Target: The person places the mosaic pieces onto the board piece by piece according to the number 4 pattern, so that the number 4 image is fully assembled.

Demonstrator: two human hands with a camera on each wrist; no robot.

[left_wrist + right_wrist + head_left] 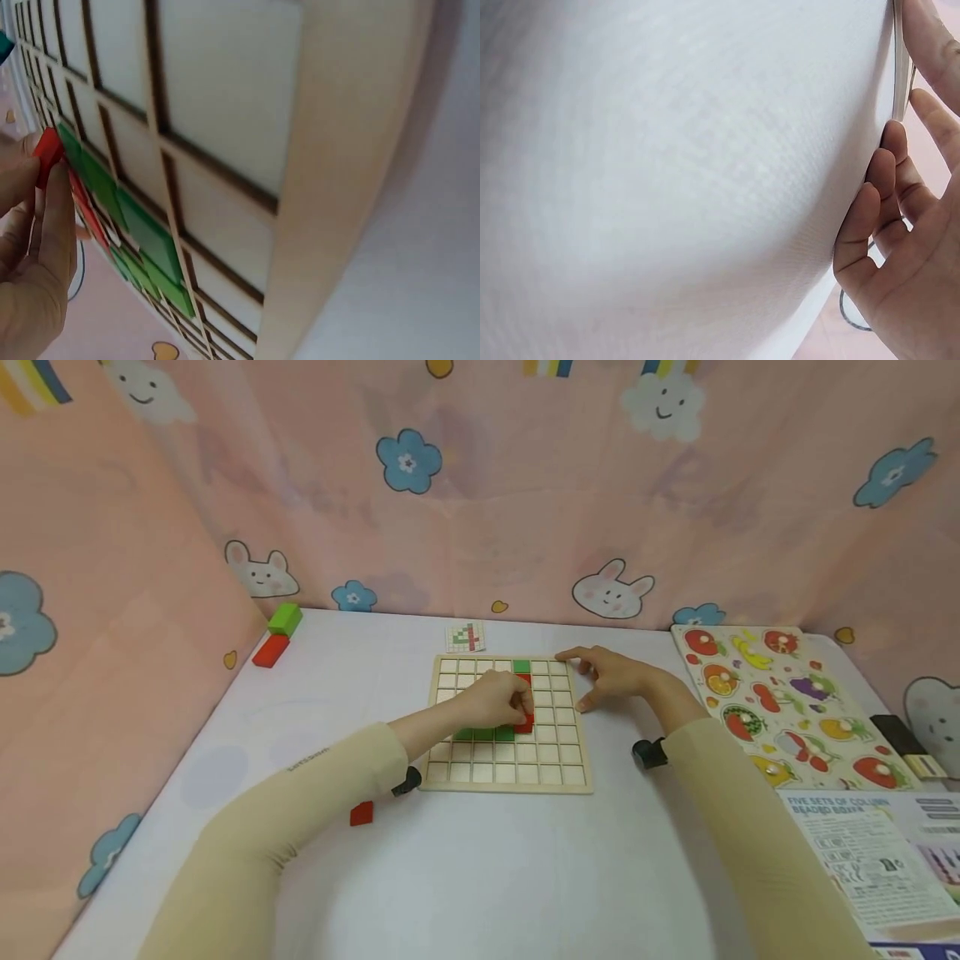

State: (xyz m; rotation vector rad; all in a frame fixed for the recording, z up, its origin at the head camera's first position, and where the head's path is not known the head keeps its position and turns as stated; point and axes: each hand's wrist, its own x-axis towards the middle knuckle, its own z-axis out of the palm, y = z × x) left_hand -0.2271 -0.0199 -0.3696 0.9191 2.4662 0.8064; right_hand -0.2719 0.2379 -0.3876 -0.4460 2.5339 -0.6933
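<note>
Mid-frame in the head view sits the wooden grid board, and it's barely started: one green row, a short red column and a green cube up top, most cells bare. The left hand pinches a red cube over that column; the right hand, fingers loosely spread and holding nothing, steadies the board's right edge. Around it: white table, pink cartoon curtain, fruit puzzle at right, spare blocks upper left, pattern card behind the board.

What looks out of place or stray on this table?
One small red block lies alone on the tablecloth beside the left forearm, off the grid board. A green block and red block sit at the far-left corner.
</note>
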